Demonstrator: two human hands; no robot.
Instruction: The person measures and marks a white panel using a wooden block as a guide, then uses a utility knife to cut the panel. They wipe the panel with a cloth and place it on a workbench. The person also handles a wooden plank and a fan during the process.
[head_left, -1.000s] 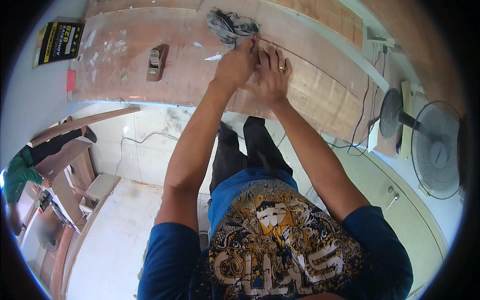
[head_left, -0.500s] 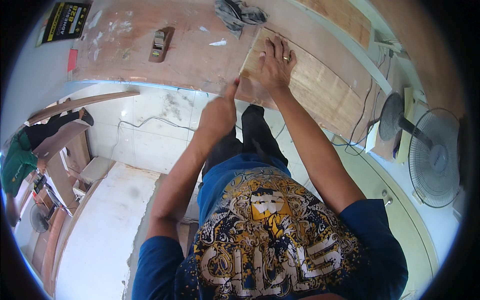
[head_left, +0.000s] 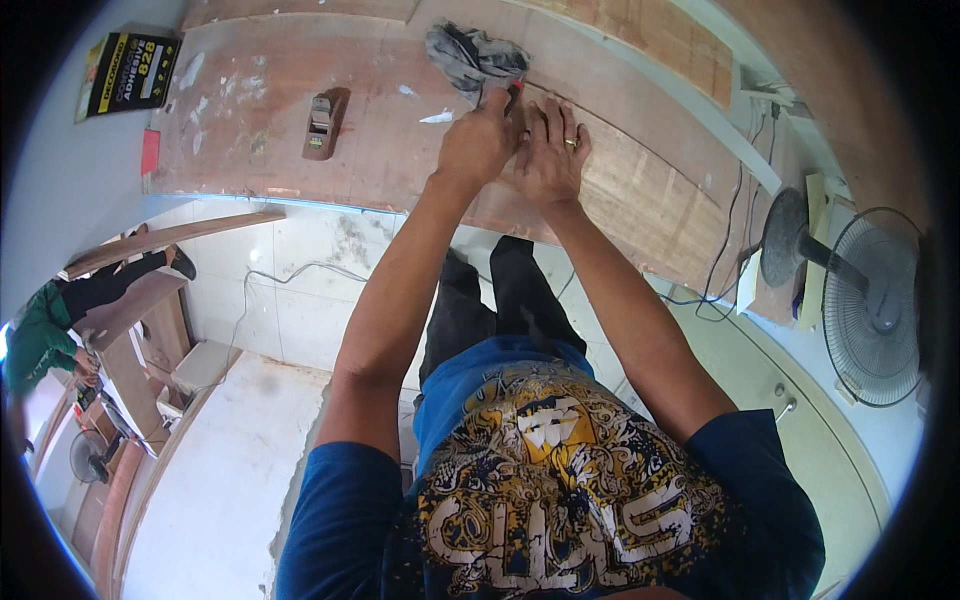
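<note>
- Wooden board (head_left: 640,185): pressed by right hand (head_left: 552,152), fingers slightly apart; judged stiff, fairly light, best gripped by long edges.
- Red-ended tool (head_left: 517,88): clamped in left hand (head_left: 472,147), fingers curled.

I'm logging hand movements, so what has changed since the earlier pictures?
The left hand, near the front edge of the workbench half a second ago, has moved away from the body, beside the grey rag at the end of the wooden board, gripping a small red item. Nothing was visibly taken up or let go. The right hand stayed on the board; hand plane and rag stayed put.
</note>
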